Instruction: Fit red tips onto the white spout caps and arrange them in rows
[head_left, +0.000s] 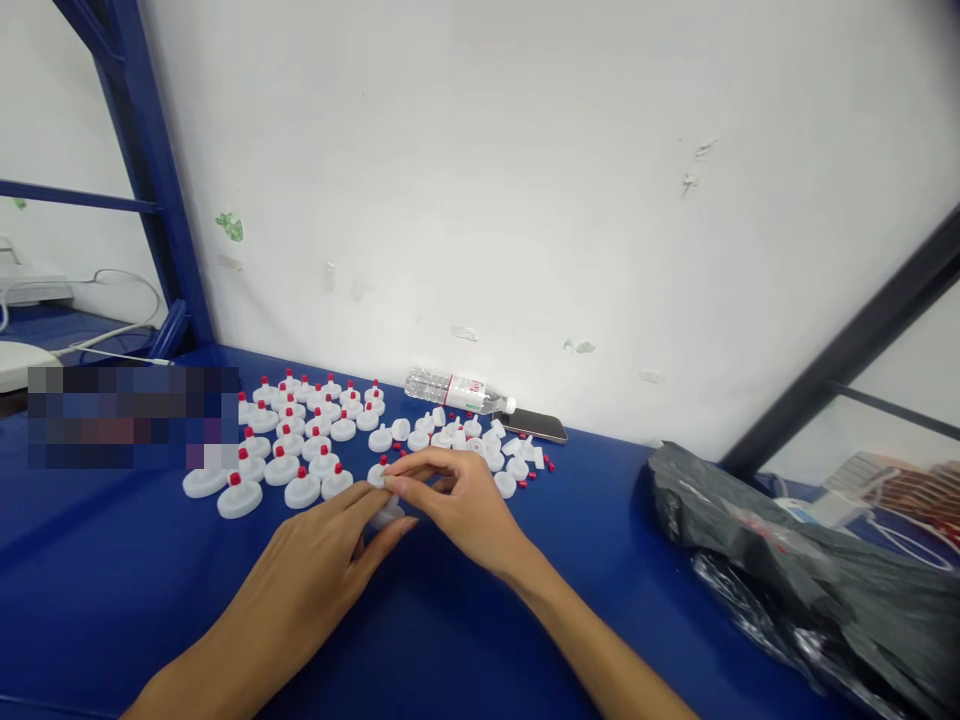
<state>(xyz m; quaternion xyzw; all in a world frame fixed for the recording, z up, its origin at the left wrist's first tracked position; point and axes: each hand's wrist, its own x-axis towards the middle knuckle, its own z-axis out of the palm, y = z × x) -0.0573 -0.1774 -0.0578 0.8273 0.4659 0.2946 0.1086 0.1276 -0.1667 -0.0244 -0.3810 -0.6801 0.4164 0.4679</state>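
My left hand point(330, 545) is closed around a translucent white plastic nozzle lid point(387, 516), thumb below and fingers along its far side. My right hand point(454, 500) meets it there, thumb and forefinger pinched together at the lid's top; whatever sits between those fingertips is hidden. Just beyond my hands stands a white lid with a red tip point(383, 461). To the left, several white nozzle lids with red tips point(240, 498) stand upright in loose rows. Right of these lies a jumble of bare white nozzle lids point(505, 485), with small red caps point(551, 466) scattered among them.
A clear plastic bottle point(457, 390) lies on its side by the wall, next to a dark phone point(536, 426). A grey plastic bag point(795, 570) covers the right of the blue table point(465, 640). Blue metal posts point(161, 150) rise at the left.
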